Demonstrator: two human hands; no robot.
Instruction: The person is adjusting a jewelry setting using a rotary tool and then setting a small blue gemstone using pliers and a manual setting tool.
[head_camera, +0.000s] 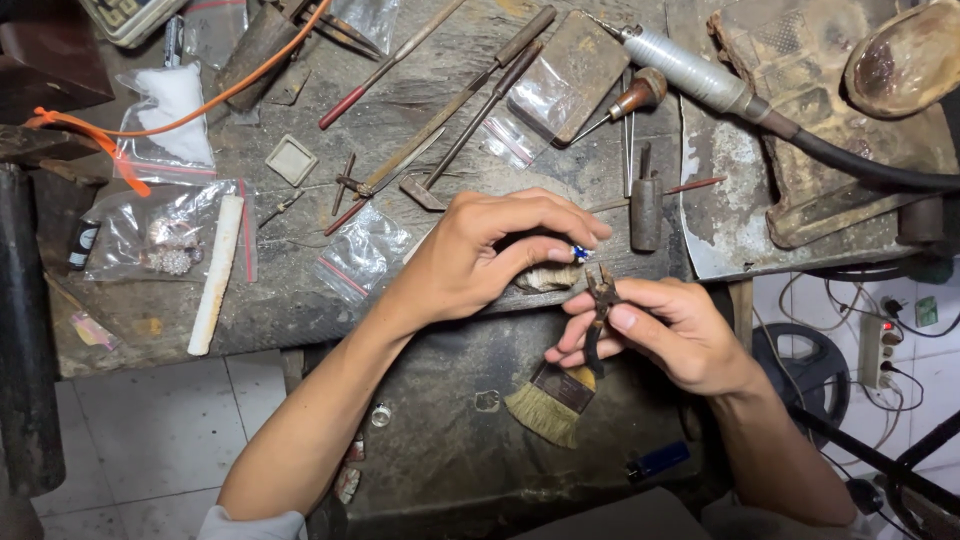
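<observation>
Hands meet at the bench edge (300, 330): left (480, 255) pinching a blue-tipped piece (580, 253), right (665, 330) gripping pliers (601, 295) (tools crowd behind).

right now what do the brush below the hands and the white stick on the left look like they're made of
Flat brush: pale, straw-coloured bristles, probably natural hair, in a dark ferrule that looks like tarnished metal; the right hand hides its handle. White stick: matte and chalky, perhaps wax, chalk or rolled paper; I can't tell which.
</observation>
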